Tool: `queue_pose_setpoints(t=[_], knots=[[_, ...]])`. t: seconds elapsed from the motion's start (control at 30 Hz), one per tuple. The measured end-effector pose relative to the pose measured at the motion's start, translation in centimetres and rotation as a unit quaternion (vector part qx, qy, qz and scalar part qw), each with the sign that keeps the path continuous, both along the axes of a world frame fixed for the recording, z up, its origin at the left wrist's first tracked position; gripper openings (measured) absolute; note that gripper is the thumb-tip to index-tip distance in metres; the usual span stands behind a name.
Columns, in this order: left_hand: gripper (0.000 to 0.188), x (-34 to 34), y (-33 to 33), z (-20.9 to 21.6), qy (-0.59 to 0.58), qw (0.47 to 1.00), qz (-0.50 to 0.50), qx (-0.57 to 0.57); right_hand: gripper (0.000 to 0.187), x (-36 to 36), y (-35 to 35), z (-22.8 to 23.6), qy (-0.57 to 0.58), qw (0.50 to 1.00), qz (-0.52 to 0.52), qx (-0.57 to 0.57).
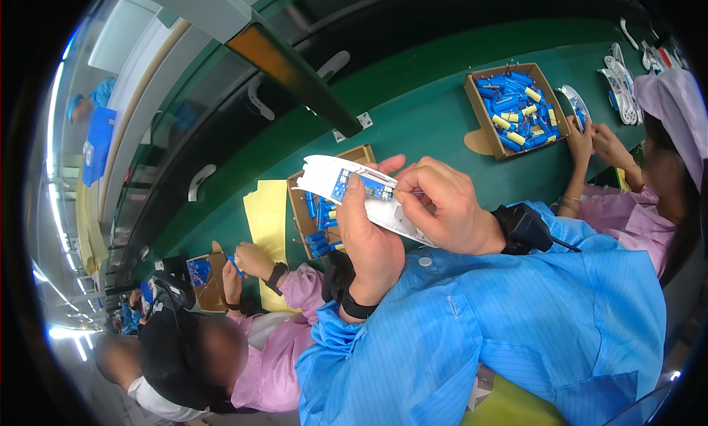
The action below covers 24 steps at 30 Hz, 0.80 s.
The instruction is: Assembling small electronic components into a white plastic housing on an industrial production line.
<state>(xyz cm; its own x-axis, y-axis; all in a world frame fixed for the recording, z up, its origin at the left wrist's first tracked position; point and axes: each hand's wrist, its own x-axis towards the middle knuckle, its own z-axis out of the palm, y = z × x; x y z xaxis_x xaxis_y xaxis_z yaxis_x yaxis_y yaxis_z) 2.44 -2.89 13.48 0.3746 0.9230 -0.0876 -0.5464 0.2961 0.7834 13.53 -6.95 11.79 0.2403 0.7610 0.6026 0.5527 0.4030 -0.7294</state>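
My left hand point(372, 245) grips a long white plastic housing point(322, 174), held tilted above the bench, its thumb pressing on a blue circuit board point(380, 190) set inside the shell. At the board's right end, my right hand point(450, 208) is closed in a pinch on what looks like a thin wire; the fingertips mostly hide it. Just behind the housing, a cardboard box point(299, 218) holds blue cylindrical parts, partly covered by my left hand and the shell.
Farther right stands another cardboard box point(473, 95) full of blue and yellow cylinders. Co-workers in pink sit close on both sides, their hands busy with parts. A yellow sheet point(267, 216) lies left of the near box. Past the green bench point(435, 160), white housings rest on a dark belt.
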Motion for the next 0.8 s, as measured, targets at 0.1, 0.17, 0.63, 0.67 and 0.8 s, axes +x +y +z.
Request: queue_pose_setpoints(t=[0.1, 0.17, 0.63, 0.67, 0.8], knots=[[0.031, 0.3, 0.0, 0.2, 0.004, 1.000, 0.009, 0.006, 0.011, -0.1, 0.3, -0.3, -0.007, 1.000, -0.004, 0.019], [0.032, 0.3, 0.0, 0.1, 0.008, 1.000, 0.006, 0.008, 0.011, 0.0, 0.3, -0.4, -0.017, 0.999, -0.007, 0.031], [0.037, -0.6, 0.0, -0.9, -0.041, 0.994, -0.017, -0.103, 0.012, 0.4, 0.0, 0.1, -0.047, 0.998, 0.020, -0.031], [0.036, -0.4, 0.0, -0.7, -0.046, 0.993, -0.011, -0.105, 0.012, 0.4, 0.0, 0.2, -0.047, 0.998, 0.019, -0.032], [0.035, -0.4, 0.0, -0.7, -0.049, 0.994, 0.000, -0.103, 0.011, 0.3, 0.0, 0.2, -0.060, 0.998, 0.017, -0.022]])
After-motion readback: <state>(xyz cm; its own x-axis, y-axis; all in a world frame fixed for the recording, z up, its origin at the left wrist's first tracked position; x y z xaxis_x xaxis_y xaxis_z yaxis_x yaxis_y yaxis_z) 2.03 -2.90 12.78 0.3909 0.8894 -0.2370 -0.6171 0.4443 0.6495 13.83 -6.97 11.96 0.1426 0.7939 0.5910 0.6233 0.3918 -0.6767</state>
